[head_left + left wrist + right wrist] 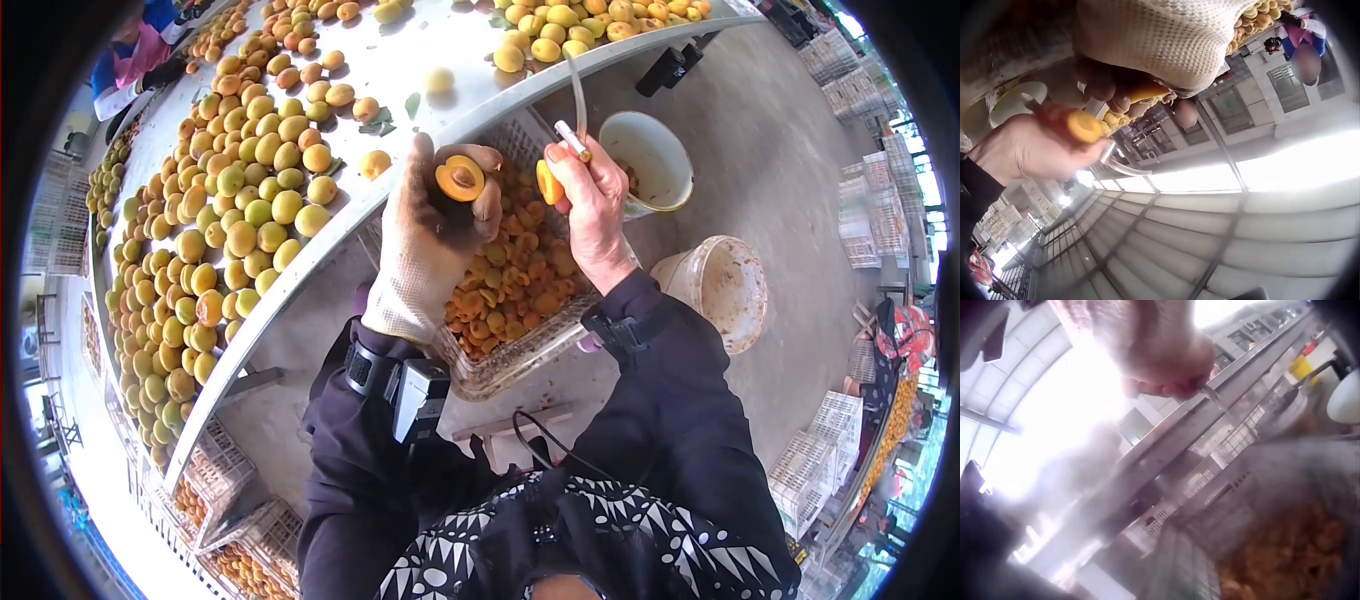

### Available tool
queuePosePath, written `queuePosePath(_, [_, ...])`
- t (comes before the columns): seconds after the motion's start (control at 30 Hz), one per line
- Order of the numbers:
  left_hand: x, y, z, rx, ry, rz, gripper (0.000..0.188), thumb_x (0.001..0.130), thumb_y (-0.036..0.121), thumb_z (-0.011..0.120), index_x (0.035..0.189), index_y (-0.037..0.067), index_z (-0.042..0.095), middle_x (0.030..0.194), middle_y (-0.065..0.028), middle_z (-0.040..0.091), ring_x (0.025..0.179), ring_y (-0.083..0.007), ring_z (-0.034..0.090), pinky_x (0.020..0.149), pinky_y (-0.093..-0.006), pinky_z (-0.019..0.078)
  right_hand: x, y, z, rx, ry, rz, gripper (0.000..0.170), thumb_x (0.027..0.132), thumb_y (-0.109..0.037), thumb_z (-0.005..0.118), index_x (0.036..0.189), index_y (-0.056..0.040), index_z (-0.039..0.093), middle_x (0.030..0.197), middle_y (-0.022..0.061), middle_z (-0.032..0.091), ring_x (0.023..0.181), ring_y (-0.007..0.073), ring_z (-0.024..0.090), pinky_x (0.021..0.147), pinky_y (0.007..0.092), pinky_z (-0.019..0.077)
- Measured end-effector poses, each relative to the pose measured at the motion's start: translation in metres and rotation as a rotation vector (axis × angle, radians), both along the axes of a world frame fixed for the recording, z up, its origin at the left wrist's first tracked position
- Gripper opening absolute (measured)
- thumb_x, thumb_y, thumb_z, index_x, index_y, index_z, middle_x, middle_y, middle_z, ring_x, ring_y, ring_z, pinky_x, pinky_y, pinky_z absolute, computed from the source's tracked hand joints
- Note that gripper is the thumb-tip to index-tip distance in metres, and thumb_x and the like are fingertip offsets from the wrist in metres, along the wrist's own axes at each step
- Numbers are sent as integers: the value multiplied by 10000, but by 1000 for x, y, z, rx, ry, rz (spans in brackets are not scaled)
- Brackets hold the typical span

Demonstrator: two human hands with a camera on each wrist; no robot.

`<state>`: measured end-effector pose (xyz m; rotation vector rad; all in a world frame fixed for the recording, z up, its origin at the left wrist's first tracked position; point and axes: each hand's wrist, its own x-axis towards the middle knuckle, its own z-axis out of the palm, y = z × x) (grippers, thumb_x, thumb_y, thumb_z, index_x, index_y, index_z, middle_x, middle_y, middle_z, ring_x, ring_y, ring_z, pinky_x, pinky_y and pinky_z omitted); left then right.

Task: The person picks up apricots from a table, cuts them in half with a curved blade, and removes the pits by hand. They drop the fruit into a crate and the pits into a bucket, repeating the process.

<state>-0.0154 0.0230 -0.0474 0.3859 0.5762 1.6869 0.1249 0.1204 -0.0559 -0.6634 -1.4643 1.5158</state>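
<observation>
In the head view my left hand (420, 245), in a stained white knit glove, holds an apricot half (447, 168) cut side up, with the brown pit (462, 178) in its middle. My bare right hand (598, 215) is a short way to the right. It grips a small knife (572, 140) with a whitish handle and thin curved blade, and pinches another apricot half (546, 183) against it. The left wrist view shows this second half (1084, 127) close below the gloved hand. Below both hands is a crate (510, 372) filled with apricot halves (500, 290).
A white table (400, 85) covered with whole apricots (260, 170) curves along the left and front, its raised edge (330, 232) near my left hand. Two white buckets (672, 150) (735, 295) stand on the floor to the right. Stacked crates (815, 455) stand farther right. Another person (140, 55) works at far left.
</observation>
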Motion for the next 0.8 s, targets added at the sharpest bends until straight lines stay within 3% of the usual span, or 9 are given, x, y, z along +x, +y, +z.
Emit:
queuePosePath(0.2, [12, 9, 4, -209, 20, 265, 498, 1017, 466, 426, 946, 2, 595, 693, -53, 521, 610, -137, 472, 556, -250, 399, 9, 4, 2, -225, -136, 20, 57, 854, -137, 645, 828, -93, 619, 725, -77, 520, 623, 4, 377, 552, 186, 298])
queuePosePath(0.27, [18, 7, 5, -241, 223, 306, 496, 1022, 463, 421, 921, 11, 598, 717, -43, 544, 595, -112, 494, 523, -220, 407, 7, 9, -1, -203, -66, -11, 44, 860, -120, 645, 835, -86, 637, 667, -80, 486, 562, 2, 359, 506, 192, 290])
queuePosePath(0.3, [20, 5, 6, -267, 269, 286, 526, 1035, 460, 377, 873, 23, 622, 826, -48, 594, 630, -76, 526, 517, -169, 408, 8, 11, 2, -310, 73, 15, 53, 867, -120, 648, 838, -77, 641, 639, -81, 468, 524, 10, 349, 476, 198, 283])
queuePosePath(0.33, [22, 6, 7, -265, 272, 283, 526, 1035, 460, 377, 873, 23, 622, 826, -48, 594, 630, -76, 526, 517, -169, 408, 9, 11, 5, -416, 215, 40, 62, 875, -119, 651, 840, -68, 646, 611, -82, 451, 485, 19, 339, 445, 204, 276])
queuePosePath(0.47, [35, 13, 11, -360, 323, 360, 567, 1033, 467, 361, 808, 20, 630, 777, -45, 591, 565, -86, 489, 492, -187, 403, -3, 5, 39, -285, 556, 108, 138, 921, -147, 651, 857, -25, 637, 561, -74, 427, 432, 33, 314, 416, 214, 268])
queuePosePath(0.57, [44, 12, 9, -307, 457, 345, 566, 1030, 458, 372, 795, 16, 638, 727, -43, 577, 595, -93, 501, 474, -198, 391, -8, -2, 56, -257, 646, 129, 156, 949, -163, 617, 880, -23, 617, 541, -61, 388, 424, 40, 303, 418, 225, 279])
queuePosePath(0.67, [54, 18, 9, -365, 534, 413, 458, 1034, 417, 407, 901, 28, 607, 770, -24, 566, 619, -93, 526, 532, -212, 435, -14, -6, 60, -202, 722, 145, 147, 960, -164, 590, 893, -33, 592, 522, -60, 341, 419, 42, 291, 420, 229, 287])
queuePosePath(0.8, [58, 24, 2, -457, 397, 475, 442, 996, 449, 487, 920, 31, 608, 759, -16, 550, 667, -100, 553, 545, -231, 456, -18, -7, 56, -128, 727, 115, 108, 958, -137, 597, 929, -36, 576, 676, 0, 512, 450, 38, 338, 431, 226, 321])
